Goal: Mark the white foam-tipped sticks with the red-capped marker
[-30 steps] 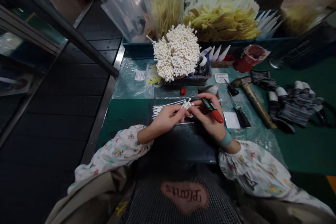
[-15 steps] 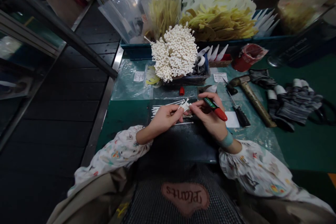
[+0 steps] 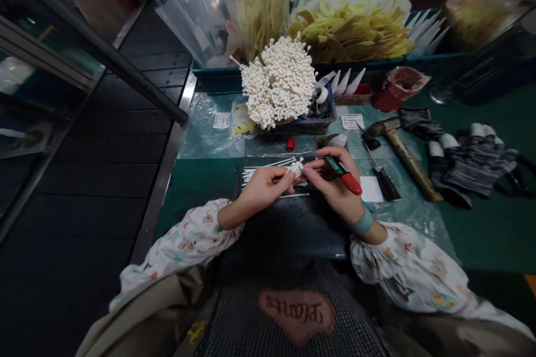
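Note:
A small bunch of thin white-headed sticks is pinched in my left hand, heads pointing right. My right hand holds a marker pen with a red end and a dark, lettered barrel, slanting between thumb and index finger. The fingertips of that hand meet the heads of the bunch. Beneath both hands, more white sticks lie on a black mat. Farther back sits a loose red cap. Whether my right fingertips grip a stick too is hard to see.
A large bundle of white-headed sticks stands behind my hands. To the right lie a screwdriver, a hammer and grey gloves. A red cup and bins with yellow and pale leaf-like pieces line the back.
The heads of the held bunch sit closer together between my fingers than before. Both hands have otherwise stayed in nearly the same place, and the marker is still in the right one.

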Demonstrator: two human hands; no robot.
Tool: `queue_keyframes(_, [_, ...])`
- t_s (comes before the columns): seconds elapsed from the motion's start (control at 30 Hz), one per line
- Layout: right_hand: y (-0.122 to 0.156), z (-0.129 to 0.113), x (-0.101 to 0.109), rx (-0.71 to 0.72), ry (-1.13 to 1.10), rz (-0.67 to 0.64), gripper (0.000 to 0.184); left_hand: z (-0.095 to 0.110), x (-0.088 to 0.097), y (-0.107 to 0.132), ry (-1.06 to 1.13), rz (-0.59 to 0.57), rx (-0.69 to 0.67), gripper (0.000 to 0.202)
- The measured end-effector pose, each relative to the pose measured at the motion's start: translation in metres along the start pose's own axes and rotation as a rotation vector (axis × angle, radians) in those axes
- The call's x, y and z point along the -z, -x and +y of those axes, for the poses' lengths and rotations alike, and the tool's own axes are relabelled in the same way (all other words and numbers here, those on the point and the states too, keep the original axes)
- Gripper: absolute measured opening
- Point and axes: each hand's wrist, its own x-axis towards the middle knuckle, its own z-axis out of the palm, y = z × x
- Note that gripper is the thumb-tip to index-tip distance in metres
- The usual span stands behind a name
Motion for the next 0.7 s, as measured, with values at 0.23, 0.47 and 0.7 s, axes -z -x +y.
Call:
queue_keyframes(0.23, [-0.0008,0.0021,0.0005,-0.012,-0.014,-0.009,0.042,-0.0041,-0.001,-0.0019,-0.081,0.007,-0.032,0.039])
queue_keyframes(0.47, [-0.0024,0.0028,0.0014,-0.024,0.008,-0.01,0.043,-0.0035,-0.0015,-0.001,-0.014,-0.034,0.03,0.042])
queue_keyframes(0.7, [-0.0026,0.0059,0.0025,0.007,0.005,-0.012,0.042,-0.0014,-0.0026,-0.0013,0.038,-0.009,0.033,0.041])
